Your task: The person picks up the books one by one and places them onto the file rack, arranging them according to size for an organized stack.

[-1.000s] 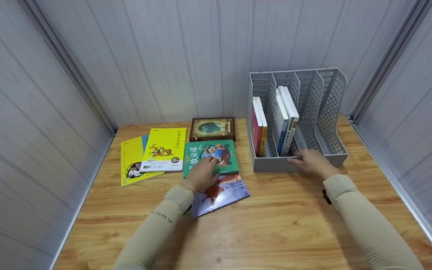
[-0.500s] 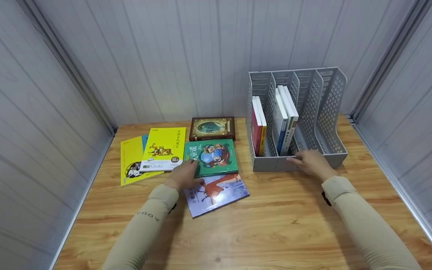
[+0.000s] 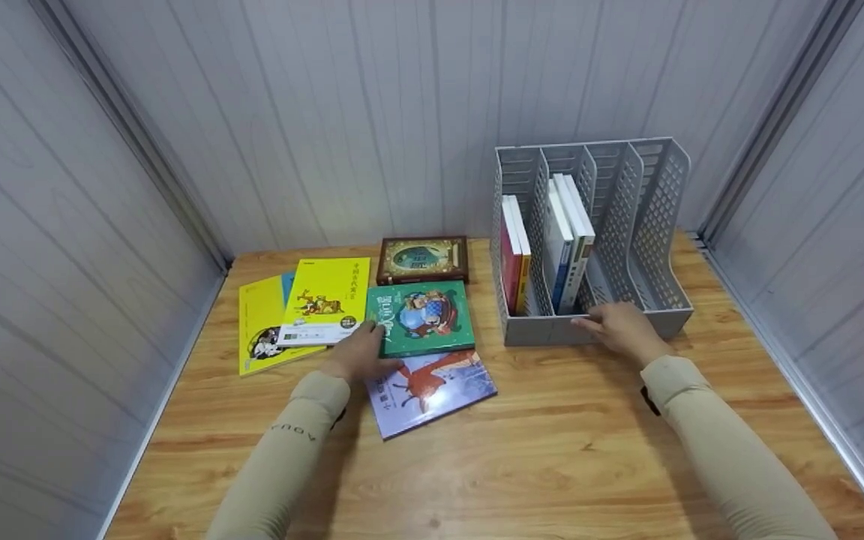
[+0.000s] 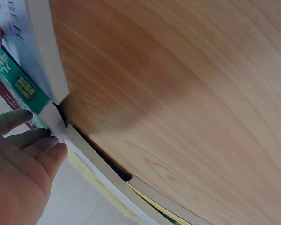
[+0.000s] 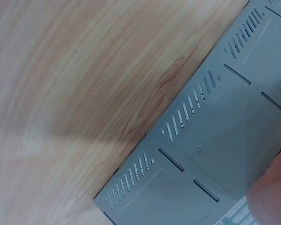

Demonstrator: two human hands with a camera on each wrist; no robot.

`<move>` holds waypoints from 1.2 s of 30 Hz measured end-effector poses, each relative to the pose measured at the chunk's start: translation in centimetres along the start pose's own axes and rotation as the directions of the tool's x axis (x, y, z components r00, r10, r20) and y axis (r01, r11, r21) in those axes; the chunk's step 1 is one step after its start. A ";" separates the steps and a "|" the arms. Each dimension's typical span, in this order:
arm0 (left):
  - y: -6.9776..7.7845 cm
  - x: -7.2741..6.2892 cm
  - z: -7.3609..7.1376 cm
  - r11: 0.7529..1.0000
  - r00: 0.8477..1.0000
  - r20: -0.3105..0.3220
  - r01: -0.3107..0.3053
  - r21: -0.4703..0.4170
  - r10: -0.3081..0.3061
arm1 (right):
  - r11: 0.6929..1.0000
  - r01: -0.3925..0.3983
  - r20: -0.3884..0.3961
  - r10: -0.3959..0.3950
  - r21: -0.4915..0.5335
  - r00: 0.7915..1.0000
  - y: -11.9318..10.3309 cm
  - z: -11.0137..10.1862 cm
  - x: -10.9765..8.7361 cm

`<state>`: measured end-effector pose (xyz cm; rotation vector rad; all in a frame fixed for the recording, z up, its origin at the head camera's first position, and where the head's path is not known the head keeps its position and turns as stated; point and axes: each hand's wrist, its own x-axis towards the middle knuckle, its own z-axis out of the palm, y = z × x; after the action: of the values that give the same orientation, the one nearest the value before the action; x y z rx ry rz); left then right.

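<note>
Head view: left hand [image 3: 361,352] is resting loosely open, gripping nothing, at the left edge of the green book [image 3: 428,319], behind the purple book [image 3: 436,390]; right hand [image 3: 625,330] is gripping the grey rack [image 3: 541,330]. I'm likely lining up a pick; lifting is calling for a pinch.

The green book [image 3: 432,322] lies flat and closed, a round picture on its cover; the left hand [image 3: 361,354] is at its eight o'clock edge, thumb by the purple book [image 3: 436,394]; that book lies flat and askew at the green one's six o'clock, a reddish animal on its cover; at the green book's two o'clock stands the grey rack [image 3: 544,330], upright, with four slots and pierced walls; the two slots toward nine o'clock hold standing books [image 3: 580,217]; the right hand [image 3: 625,330] grips the rack's six o'clock rim.
</note>
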<state>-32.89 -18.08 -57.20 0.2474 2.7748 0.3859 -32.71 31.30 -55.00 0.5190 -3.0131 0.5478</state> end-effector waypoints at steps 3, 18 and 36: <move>-0.1 0.1 0.0 0.999 1.000 -0.002 -0.012 0.038 0.012 | 1.000 -0.006 -0.003 0.006 0.000 1.000 0.1 0.1 0.0; 0.0 0.4 0.1 0.828 0.970 0.058 -0.231 0.512 0.235 | 1.000 -0.017 -0.001 0.017 -0.025 1.000 -0.4 -0.1 0.0; 1.1 0.9 0.1 0.770 0.967 0.087 -0.243 0.590 0.238 | 1.000 -0.026 0.009 0.026 0.005 1.000 -0.4 -0.2 -0.1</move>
<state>-33.54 -16.81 -57.23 0.7573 2.7764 -0.4633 -32.49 31.05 -54.71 0.4842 -3.0318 0.5568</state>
